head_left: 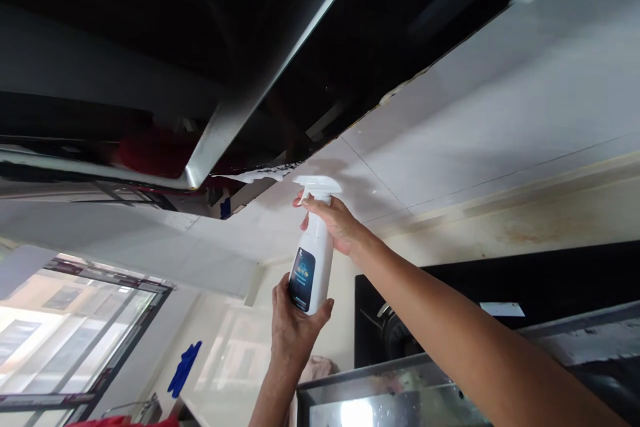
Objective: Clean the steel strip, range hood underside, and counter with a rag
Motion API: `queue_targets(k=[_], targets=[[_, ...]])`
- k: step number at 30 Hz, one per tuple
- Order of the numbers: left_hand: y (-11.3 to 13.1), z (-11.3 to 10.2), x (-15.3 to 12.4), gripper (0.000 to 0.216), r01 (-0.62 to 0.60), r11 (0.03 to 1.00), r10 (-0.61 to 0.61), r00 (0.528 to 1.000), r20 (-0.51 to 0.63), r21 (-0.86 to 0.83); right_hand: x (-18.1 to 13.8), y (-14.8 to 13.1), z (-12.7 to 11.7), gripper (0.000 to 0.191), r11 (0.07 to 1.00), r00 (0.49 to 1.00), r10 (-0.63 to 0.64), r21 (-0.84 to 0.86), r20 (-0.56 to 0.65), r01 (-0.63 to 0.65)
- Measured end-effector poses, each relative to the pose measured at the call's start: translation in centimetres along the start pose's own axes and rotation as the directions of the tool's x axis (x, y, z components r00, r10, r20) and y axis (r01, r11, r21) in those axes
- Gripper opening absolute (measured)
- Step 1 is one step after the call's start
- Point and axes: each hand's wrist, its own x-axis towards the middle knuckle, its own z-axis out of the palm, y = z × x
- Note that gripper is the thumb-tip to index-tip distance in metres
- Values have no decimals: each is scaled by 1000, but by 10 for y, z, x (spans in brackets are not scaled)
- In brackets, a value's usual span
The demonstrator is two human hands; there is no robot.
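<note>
A white spray bottle point(321, 267) with a dark blue label is held up in the middle of the head view, tilted a little. My right hand point(336, 219) is wrapped round its neck, fingers at the trigger. Under the bottle's base, my left hand point(295, 320) cups it from below, with the thumb on the right side. Just above the spray head runs the lower edge of a glossy black range hood point(320, 90). White foam point(265, 173) clings to that edge close to the nozzle.
A metal strip point(280, 67) crosses the hood. Below right are a black cooktop point(450, 280) with a burner point(397, 333) and a metal-rimmed tray or panel point(385, 373). A window point(75, 327) is at left, with a blue glove-like item point(184, 369) by the wall.
</note>
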Motion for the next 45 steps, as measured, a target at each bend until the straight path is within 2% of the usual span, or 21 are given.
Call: queue_targets(k=[2, 7, 12, 15, 19, 26, 32, 39, 45], targets=[[-7, 0, 0, 82, 4, 1000, -4, 1000, -5, 0, 4, 5, 2, 47, 1000, 1000, 2, -11, 5, -2], [-27, 0, -1, 79, 28, 999, -28, 999, -24, -18, 7, 18, 10, 48, 993, 994, 104, -47, -15, -105], [-41, -1, -1, 80, 28, 999, -28, 999, -40, -15, 10, 31, 12, 47, 997, 997, 70, -16, 7, -70], [-46, -5, 0, 78, 27, 999, -29, 998, -62, -26, 13, 38, 17, 44, 995, 996, 88, -39, 26, -87], [-51, -11, 2, 80, 74, 997, -74, 997, -36, 0, 16, 47, 24, 44, 990, 992, 129, -53, -6, -129], [-62, -8, 2, 85, 141, 989, -140, 990, 8, -51, 19, 61, 21, 42, 995, 994, 98, -10, 52, -98], [-74, -7, 5, 82, 125, 991, -126, 992, -19, -46, 26, 72, 20, 38, 994, 993, 109, -14, 52, -108], [-88, -15, 13, 85, 144, 989, -145, 989, -16, -22, 36, 89, 33, 41, 992, 992, 112, -65, 62, -108], [-98, -24, 21, 82, 114, 993, -114, 993, -14, 21, 41, 95, 37, 42, 996, 994, 86, 11, 65, -87]])
